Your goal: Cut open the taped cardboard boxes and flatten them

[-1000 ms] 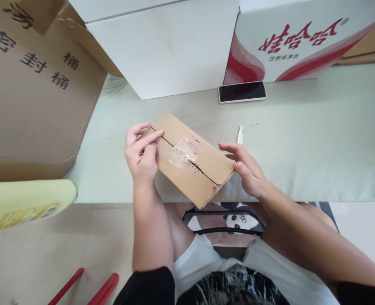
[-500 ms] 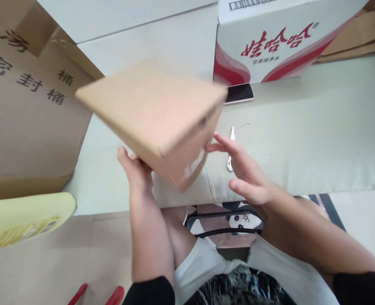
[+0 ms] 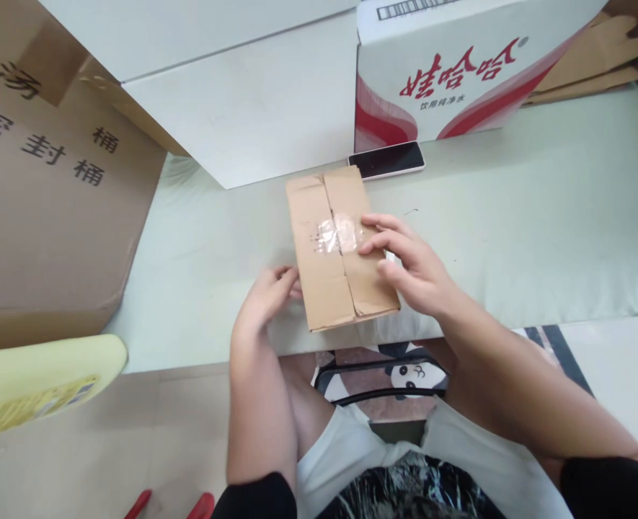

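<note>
A small brown cardboard box (image 3: 319, 285) stands in front of me, its top flaps meeting in a middle seam. Clear tape (image 3: 336, 235) crosses that seam. My left hand (image 3: 267, 294) grips the box's left side with bent fingers, their tips partly hidden by it. Over the right edge, my right hand (image 3: 419, 270) is open, with spread fingertips touching the top near the tape. A slim silvery tool (image 3: 390, 256) peeks out beside the right hand, mostly covered. Behind the box lies a phone (image 3: 388, 160), dark screen up.
The pale green padded seat (image 3: 513, 216) bears a white-and-red carton (image 3: 475, 79) and a white box (image 3: 264, 115) at the back. On the left are a large brown carton (image 3: 53, 216) and a yellow container (image 3: 48, 382). A panda-print item (image 3: 416, 375) shows between my legs.
The box has come down and turned, so its taped flaps now face up. My left hand shifted right along with it. My right fingers moved from its side onto its top.
</note>
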A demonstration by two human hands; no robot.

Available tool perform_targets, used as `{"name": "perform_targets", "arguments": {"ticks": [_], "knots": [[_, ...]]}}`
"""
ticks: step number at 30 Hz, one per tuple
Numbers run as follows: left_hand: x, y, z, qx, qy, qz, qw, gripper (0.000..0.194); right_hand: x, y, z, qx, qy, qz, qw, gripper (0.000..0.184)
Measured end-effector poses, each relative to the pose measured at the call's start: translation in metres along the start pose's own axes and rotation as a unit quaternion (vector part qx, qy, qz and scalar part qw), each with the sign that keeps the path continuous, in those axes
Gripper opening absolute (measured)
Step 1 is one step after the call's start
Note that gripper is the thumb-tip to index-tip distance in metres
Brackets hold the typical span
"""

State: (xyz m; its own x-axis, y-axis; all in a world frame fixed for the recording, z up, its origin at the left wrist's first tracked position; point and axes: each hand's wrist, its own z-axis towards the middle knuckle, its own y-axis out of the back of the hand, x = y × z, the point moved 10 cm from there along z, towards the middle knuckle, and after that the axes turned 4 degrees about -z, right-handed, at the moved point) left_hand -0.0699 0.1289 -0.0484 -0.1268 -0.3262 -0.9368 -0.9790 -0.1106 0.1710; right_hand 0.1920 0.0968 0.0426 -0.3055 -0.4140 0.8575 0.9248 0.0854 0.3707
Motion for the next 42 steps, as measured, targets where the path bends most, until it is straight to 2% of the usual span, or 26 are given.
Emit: {"name": "perform_targets", "arguments": {"ticks": [1, 3, 4, 6, 8, 9, 11, 12, 13, 14, 16, 17, 19, 21, 23, 25, 27, 29, 30, 32, 34, 37, 40, 42], "knots": [[-0.010, 0.007, 0.000, -0.032, -0.039, -0.002, 0.999, 0.029, 0.001, -0.004, 0.000, 0.009, 0.007, -0.019, 1.000, 0.022], [-0.044, 0.019, -0.010, -0.088, -0.184, -0.044, 0.978, 0.038, 0.004, -0.013, 0.000, 0.038, 0.021, -0.039, 0.998, 0.025], [-0.061, 0.021, -0.020, -0.092, -0.265, -0.073, 0.957, 0.043, 0.005, -0.018, -0.001, 0.053, 0.027, -0.042, 0.997, 0.027], [-0.086, 0.008, -0.036, -0.035, -0.365, -0.068, 0.928, 0.046, 0.006, -0.023, -0.002, 0.074, 0.041, -0.039, 0.996, 0.032], [-0.092, -0.014, -0.043, 0.033, -0.379, -0.003, 0.925, 0.041, -0.001, -0.019, -0.002, 0.057, 0.040, -0.035, 0.997, 0.041], [-0.091, -0.024, -0.045, 0.057, -0.374, 0.025, 0.925, 0.039, -0.009, -0.012, -0.001, 0.025, 0.018, -0.050, 0.998, 0.043], [-0.089, -0.035, -0.047, 0.081, -0.373, 0.057, 0.923, 0.037, -0.037, 0.007, -0.001, -0.047, -0.083, -0.145, 0.985, 0.043], [-0.089, -0.038, -0.049, 0.084, -0.383, 0.061, 0.918, 0.036, -0.052, 0.014, -0.003, -0.057, -0.152, -0.215, 0.963, 0.042], [-0.089, -0.039, -0.051, 0.086, -0.398, 0.065, 0.911, 0.035, -0.066, 0.016, -0.006, -0.036, -0.218, -0.285, 0.933, 0.043], [-0.089, -0.040, -0.053, 0.088, -0.412, 0.074, 0.904, 0.033, -0.078, 0.015, -0.009, 0.011, -0.269, -0.343, 0.900, 0.047], [-0.089, -0.041, -0.055, 0.088, -0.432, 0.092, 0.893, 0.033, -0.091, 0.003, -0.015, 0.123, -0.318, -0.402, 0.850, 0.057], [-0.089, -0.041, -0.055, 0.088, -0.439, 0.099, 0.889, 0.033, -0.094, -0.001, -0.017, 0.160, -0.327, -0.414, 0.835, 0.060], [-0.089, -0.041, -0.055, 0.084, -0.444, 0.112, 0.885, 0.034, -0.093, -0.004, -0.018, 0.185, -0.332, -0.426, 0.821, 0.061], [-0.089, -0.041, -0.056, 0.080, -0.450, 0.121, 0.881, 0.035, -0.093, -0.002, -0.017, 0.170, -0.335, -0.414, 0.829, 0.059], [-0.090, -0.042, -0.057, 0.080, -0.460, 0.128, 0.875, 0.037, -0.092, 0.004, -0.014, 0.119, -0.331, -0.360, 0.864, 0.055], [-0.090, -0.043, -0.059, 0.083, -0.468, 0.137, 0.869, 0.041, -0.093, 0.012, -0.010, 0.038, -0.330, -0.236, 0.913, 0.048], [-0.090, -0.045, -0.061, 0.086, -0.475, 0.144, 0.864, 0.045, -0.096, 0.018, -0.008, -0.045, -0.327, -0.047, 0.943, 0.045], [-0.090, -0.048, -0.064, 0.086, -0.477, 0.148, 0.862, 0.045, -0.095, 0.025, -0.003, -0.122, -0.297, 0.119, 0.939, 0.043], [-0.091, -0.049, -0.066, 0.084, -0.478, 0.150, 0.861, 0.044, -0.091, 0.032, 0.000, -0.159, -0.272, 0.166, 0.934, 0.041], [-0.092, -0.055, -0.072, 0.078, -0.478, 0.165, 0.859, 0.044, -0.076, 0.051, 0.003, -0.226, -0.218, 0.181, 0.932, 0.032], [-0.094, -0.064, -0.081, 0.073, -0.476, 0.188, 0.856, 0.044, -0.050, 0.068, 0.004, -0.266, -0.173, 0.146, 0.937, 0.023], [-0.096, -0.083, -0.095, 0.085, -0.470, 0.215, 0.852, 0.043, -0.003, 0.079, 0.003, -0.267, -0.119, 0.138, 0.946, 0.016], [-0.097, -0.103, -0.108, 0.114, -0.470, 0.228, 0.845, 0.042, 0.028, 0.062, 0.004, -0.193, -0.107, 0.203, 0.954, 0.021], [-0.096, -0.111, -0.112, 0.126, -0.468, 0.232, 0.843, 0.042, 0.034, 0.048, 0.003, -0.146, -0.119, 0.215, 0.958, 0.034]]}}
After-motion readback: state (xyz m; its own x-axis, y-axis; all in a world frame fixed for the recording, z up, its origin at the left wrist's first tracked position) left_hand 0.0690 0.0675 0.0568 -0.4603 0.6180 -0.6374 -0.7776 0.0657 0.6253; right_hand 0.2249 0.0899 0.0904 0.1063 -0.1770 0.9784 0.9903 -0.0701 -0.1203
